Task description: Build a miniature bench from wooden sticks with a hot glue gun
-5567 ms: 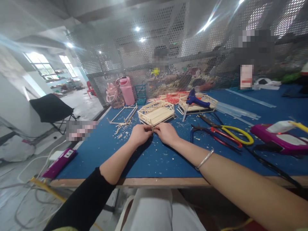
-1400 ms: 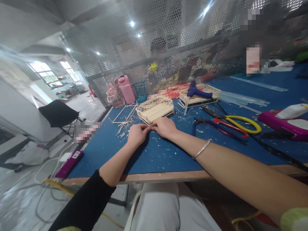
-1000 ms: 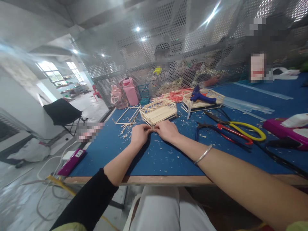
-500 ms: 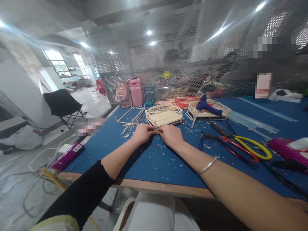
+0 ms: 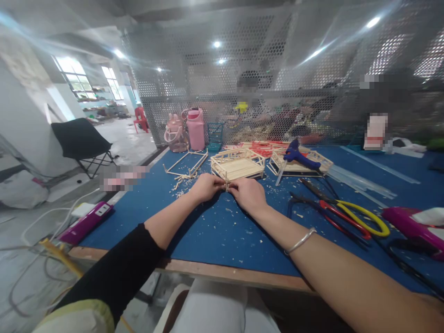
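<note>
Left hand (image 5: 208, 188) and right hand (image 5: 248, 194) meet at the near corner of a stick tray (image 5: 239, 169), each pinching narrow, thumb to fingertips, on that corner. Fingers cover the exact spot, so hard to tell whether a loose bit of stick is pinched there too. Tray sits upright on the blue table (image 5: 222, 236), flat slatted base, railed sides, just beyond both hands. Bangle (image 5: 301, 241) on the right wrist.

Left of tray: open frame (image 5: 199, 163), with wood scraps (image 5: 178, 187) at its near side, near left hand. Right of tray: second tray (image 5: 322, 163), blue glue gun (image 5: 300, 159) lying across it. Behind the trays, pile of sticks (image 5: 260, 149), some red. Pink bottle (image 5: 196, 132) stands at the far left, teal basket (image 5: 215, 134) just beside it.

Right of right hand, well apart: red-handled pliers (image 5: 347, 219) and yellow-handled scissors (image 5: 383, 226), lying close together. Clear glue sticks (image 5: 364, 178) past those. Purple power strip (image 5: 86, 223) at the left edge.
</note>
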Demonstrator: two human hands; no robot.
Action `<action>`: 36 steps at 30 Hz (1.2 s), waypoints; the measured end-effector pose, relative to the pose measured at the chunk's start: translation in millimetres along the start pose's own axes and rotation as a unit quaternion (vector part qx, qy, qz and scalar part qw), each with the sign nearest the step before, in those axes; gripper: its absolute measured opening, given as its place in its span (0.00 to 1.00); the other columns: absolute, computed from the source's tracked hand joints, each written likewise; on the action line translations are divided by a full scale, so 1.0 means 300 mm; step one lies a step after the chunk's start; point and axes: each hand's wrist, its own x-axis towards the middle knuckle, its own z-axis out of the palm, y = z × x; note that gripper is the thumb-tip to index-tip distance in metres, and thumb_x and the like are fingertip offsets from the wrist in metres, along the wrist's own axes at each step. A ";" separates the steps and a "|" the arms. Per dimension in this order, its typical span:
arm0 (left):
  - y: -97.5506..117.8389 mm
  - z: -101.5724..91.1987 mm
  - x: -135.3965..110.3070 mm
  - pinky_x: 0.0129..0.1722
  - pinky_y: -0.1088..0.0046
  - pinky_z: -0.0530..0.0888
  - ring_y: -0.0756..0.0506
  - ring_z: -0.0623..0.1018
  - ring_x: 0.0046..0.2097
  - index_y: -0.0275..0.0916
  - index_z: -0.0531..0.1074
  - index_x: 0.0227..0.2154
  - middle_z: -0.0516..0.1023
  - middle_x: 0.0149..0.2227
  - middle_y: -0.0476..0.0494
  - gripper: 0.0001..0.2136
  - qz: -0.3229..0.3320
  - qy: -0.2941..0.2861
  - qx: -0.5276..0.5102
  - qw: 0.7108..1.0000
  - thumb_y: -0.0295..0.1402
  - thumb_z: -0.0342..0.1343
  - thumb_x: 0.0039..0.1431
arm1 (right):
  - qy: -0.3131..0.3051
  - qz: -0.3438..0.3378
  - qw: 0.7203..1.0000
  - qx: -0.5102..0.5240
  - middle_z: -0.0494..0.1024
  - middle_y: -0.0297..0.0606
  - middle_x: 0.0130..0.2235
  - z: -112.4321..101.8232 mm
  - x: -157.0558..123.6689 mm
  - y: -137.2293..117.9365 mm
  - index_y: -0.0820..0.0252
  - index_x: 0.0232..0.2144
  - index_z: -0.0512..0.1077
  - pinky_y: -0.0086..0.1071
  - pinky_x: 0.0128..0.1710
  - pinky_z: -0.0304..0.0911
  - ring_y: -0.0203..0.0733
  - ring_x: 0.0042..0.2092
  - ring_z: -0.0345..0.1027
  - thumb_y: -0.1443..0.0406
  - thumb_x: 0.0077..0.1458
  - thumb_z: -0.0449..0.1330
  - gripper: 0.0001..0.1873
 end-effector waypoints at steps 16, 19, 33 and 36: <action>0.003 0.029 -0.004 0.36 0.78 0.69 0.47 0.77 0.36 0.38 0.80 0.37 0.83 0.34 0.47 0.10 -0.016 0.013 -0.050 0.999 0.30 0.57 0.53 | 0.006 -0.017 1.000 -0.006 0.81 0.39 0.41 0.009 0.003 0.000 0.53 0.37 0.79 0.31 0.39 0.60 0.43 0.43 0.72 0.60 0.58 0.55 0.12; 0.004 0.029 -0.006 0.37 0.78 0.69 0.47 0.78 0.37 0.39 0.80 0.37 0.83 0.35 0.48 0.10 -0.014 0.017 -0.049 0.999 0.30 0.58 0.53 | -0.004 0.002 1.000 0.003 0.81 0.39 0.40 0.008 0.004 0.000 0.51 0.38 0.79 0.31 0.38 0.61 0.43 0.43 0.73 0.60 0.58 0.56 0.12; -0.008 0.023 0.002 0.38 0.76 0.70 0.46 0.78 0.36 0.38 0.80 0.36 0.83 0.33 0.47 0.10 0.005 0.002 -0.057 0.998 0.32 0.58 0.52 | -0.039 0.013 0.997 0.069 0.81 0.37 0.41 0.012 0.022 0.018 0.52 0.38 0.79 0.28 0.36 0.59 0.42 0.43 0.73 0.61 0.57 0.56 0.12; -0.013 0.022 0.008 0.37 0.76 0.70 0.46 0.77 0.35 0.38 0.80 0.36 0.82 0.32 0.49 0.10 0.010 -0.005 -0.063 0.998 0.31 0.59 0.51 | -0.039 0.018 0.996 0.080 0.82 0.39 0.40 0.012 0.025 0.019 0.54 0.37 0.80 0.29 0.34 0.58 0.42 0.41 0.73 0.61 0.56 0.57 0.12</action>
